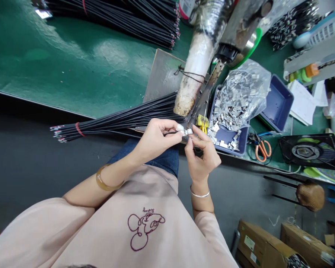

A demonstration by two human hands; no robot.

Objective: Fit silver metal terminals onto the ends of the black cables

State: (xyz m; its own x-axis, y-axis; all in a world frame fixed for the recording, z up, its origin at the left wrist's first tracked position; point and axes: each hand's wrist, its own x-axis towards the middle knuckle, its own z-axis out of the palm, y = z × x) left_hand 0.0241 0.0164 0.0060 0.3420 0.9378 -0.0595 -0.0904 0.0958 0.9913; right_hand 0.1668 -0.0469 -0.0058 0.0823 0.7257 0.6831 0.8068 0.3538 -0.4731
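Note:
My left hand (156, 139) pinches the end of a thin black cable (171, 133) between thumb and fingers. Facing it, my right hand (202, 154) pinches a small silver metal clip (188, 131) against the cable's tip. Both hands meet at the bench edge, just below the wrapped arm of a press tool (194, 72). A bundle of black cables (120, 120) tied with a red band lies across the bench edge to the left of my hands.
A blue tray (241, 139) with several metal clips and a clear bag of more clips (237, 96) stands right of my hands. Orange scissors (262, 149) and a black fan (309, 150) lie farther right. More cable bundles (123, 18) rest on the green mat (72, 63). Cardboard boxes (262, 245) sit on the floor.

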